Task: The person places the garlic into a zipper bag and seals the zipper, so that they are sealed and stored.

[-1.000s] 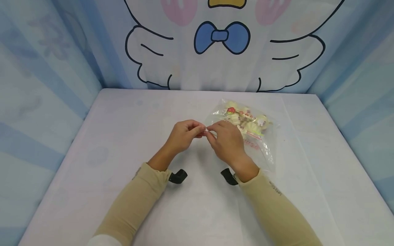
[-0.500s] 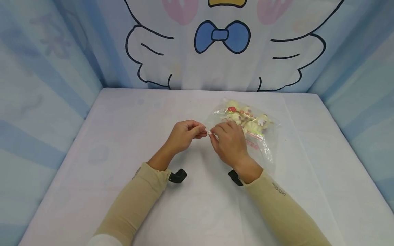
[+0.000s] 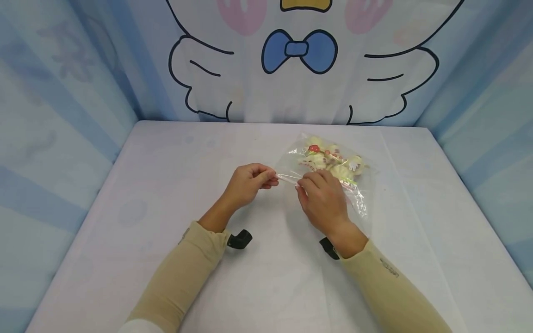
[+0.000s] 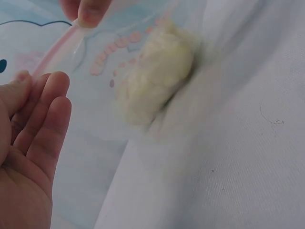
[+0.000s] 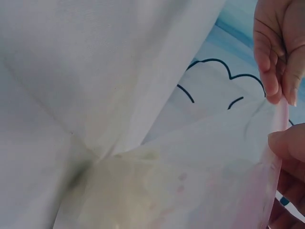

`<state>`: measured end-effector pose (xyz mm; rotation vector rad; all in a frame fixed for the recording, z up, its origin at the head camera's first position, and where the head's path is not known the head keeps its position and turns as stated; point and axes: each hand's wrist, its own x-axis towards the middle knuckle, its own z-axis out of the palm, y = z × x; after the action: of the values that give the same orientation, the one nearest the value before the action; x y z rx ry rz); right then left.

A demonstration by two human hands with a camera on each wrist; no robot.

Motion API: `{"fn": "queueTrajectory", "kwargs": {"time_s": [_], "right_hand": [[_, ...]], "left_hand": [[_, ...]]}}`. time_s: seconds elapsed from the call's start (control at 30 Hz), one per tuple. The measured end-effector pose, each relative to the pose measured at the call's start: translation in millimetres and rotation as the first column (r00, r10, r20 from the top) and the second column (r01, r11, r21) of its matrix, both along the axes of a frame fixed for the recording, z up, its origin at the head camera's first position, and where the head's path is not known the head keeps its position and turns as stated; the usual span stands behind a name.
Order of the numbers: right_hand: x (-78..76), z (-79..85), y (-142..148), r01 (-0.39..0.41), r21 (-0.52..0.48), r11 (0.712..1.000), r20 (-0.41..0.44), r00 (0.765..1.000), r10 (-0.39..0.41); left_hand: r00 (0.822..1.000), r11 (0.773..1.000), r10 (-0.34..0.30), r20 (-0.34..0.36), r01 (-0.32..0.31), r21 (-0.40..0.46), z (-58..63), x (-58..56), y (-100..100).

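Observation:
A clear plastic zip bag lies at the back right of the table, its near edge lifted between my hands. Inside are several pale yellow items with red and pink bits; their kind is blurred. My left hand pinches one end of the bag's mouth between thumb and fingers. Further right along that edge, my right hand pinches the pinkish zip strip, which is drawn taut between the two hands. In the left wrist view, the right fingertips grip the strip above my left hand.
The bag rests on a white-covered table. A curtain with a blue bow tie print hangs behind it, and blue curtains close the sides. Black wrist mounts stick out beside both sleeves.
My right hand has slid right and slightly toward me along the bag's edge, away from the left hand, exposing more of the zip strip. The left hand stays nearly in place.

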<state>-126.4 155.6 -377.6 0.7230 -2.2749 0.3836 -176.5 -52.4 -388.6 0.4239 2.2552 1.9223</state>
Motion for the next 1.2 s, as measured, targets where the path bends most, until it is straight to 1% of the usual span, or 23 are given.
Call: {"fn": "queueTrajectory", "kwargs": {"time_s": [0.13,0.27,0.5,0.8,0.9,1.2], "right_hand": [[3.1,-0.3,5,0.006,-0.008,1.000,0.010,1.000,-0.006],[7.0,-0.4,11,0.020,-0.017,1.000,0.001,1.000,-0.020],[12.0,-2.9,24,0.038,-0.055,0.998,-0.014,0.999,-0.039],[18.2,-2.0,34,0.045,-0.064,0.997,-0.027,0.999,-0.046],[20.5,-1.6,37,0.051,-0.052,0.997,-0.021,0.998,-0.052],[28.7,-1.4,50,0.078,-0.048,0.996,-0.021,0.997,-0.079]], "left_hand": [[1.000,1.000,0.003,0.001,-0.003,-0.005,0.6,0.5,1],[1.000,1.000,0.002,0.010,-0.002,-0.002,1.8,1.4,1],[0.999,0.999,0.022,0.040,-0.023,0.033,1.1,0.7,-1],[0.999,0.999,0.028,0.039,-0.029,0.037,2.2,0.6,-1],[0.999,0.999,0.030,0.044,-0.032,0.039,3.0,0.6,-1],[0.998,0.998,0.048,0.051,-0.050,0.037,1.2,-2.8,-3]]}}
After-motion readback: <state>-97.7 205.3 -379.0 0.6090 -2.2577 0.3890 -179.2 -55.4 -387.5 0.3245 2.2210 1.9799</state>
